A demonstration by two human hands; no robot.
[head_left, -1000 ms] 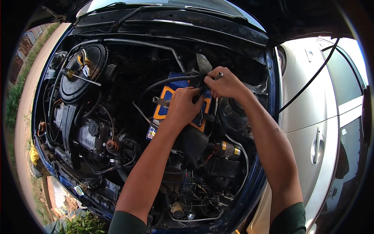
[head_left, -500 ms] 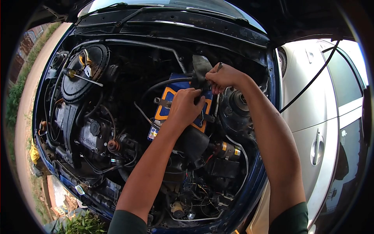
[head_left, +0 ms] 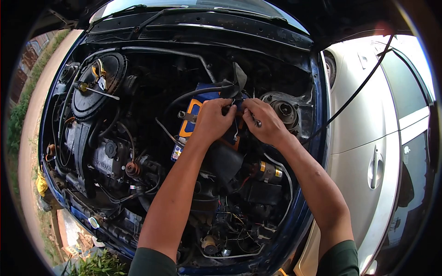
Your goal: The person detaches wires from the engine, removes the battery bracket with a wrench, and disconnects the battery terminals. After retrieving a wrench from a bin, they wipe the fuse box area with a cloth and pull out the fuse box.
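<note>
Over the blue and orange battery (head_left: 189, 120), my left hand (head_left: 214, 118) pinches at the end of a thick black cable (head_left: 186, 95). My right hand (head_left: 263, 118) is closed right beside it, with the end of a small metal tool (head_left: 258, 123) showing below its fingers. Between and above the fingertips stands a dark flap of rubber or tape (head_left: 239, 76). The fingers hide most of the cable's end. A metal clamp (head_left: 186, 116) lies at the battery's left side, below the cable.
Pliers (head_left: 99, 76) and a screwdriver (head_left: 96, 90) lie on the round black air cleaner cover (head_left: 87, 106). Loose wires (head_left: 232, 221) fill the front right of the engine bay. A white car (head_left: 354, 119) stands at the right.
My right hand has moved down and now sits level with my left. The dark flap stands narrower and more upright. The view has shifted slightly.
</note>
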